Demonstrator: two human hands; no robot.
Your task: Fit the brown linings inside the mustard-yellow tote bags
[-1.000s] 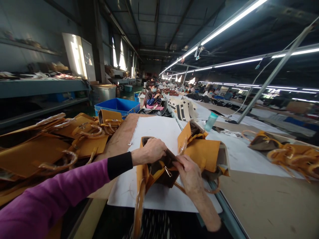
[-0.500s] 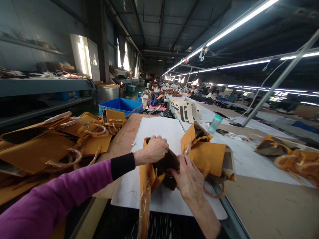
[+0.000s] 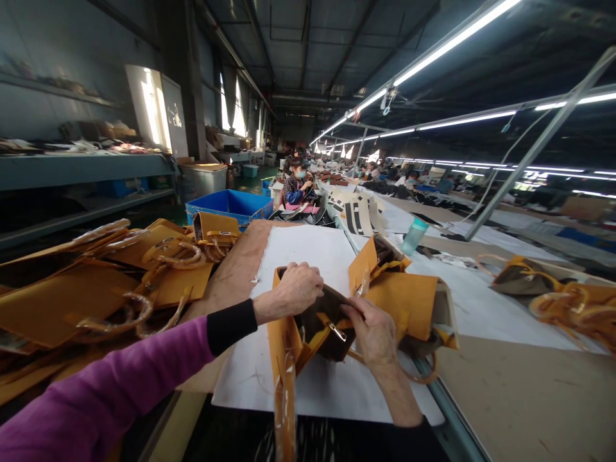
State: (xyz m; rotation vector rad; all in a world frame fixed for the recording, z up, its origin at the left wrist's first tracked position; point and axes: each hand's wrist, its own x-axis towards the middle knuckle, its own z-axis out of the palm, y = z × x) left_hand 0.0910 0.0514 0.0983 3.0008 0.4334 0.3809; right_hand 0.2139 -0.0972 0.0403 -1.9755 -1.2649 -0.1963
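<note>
Head cam: L fingers (image 3: 315, 281) & R fingers (image 3: 354, 310) clamped on yellow bag (image 3: 279, 343), zip pull (image 3: 338, 332) visible vs hidden prev.

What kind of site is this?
Probably a bag-making workshop: an open mustard bag is in hand, similar bags with plastic-wrapped handles lie heaped to the left, and rows of strip lights hang over long worktables.

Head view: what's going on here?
A person has both hands on a yellow bag: the left hand and right hand grip its dark upper edge. The bag's mouth is open, showing a metal zip pull. It's over a white sheet, with more bags heaped to the left and another bag just right.
</note>
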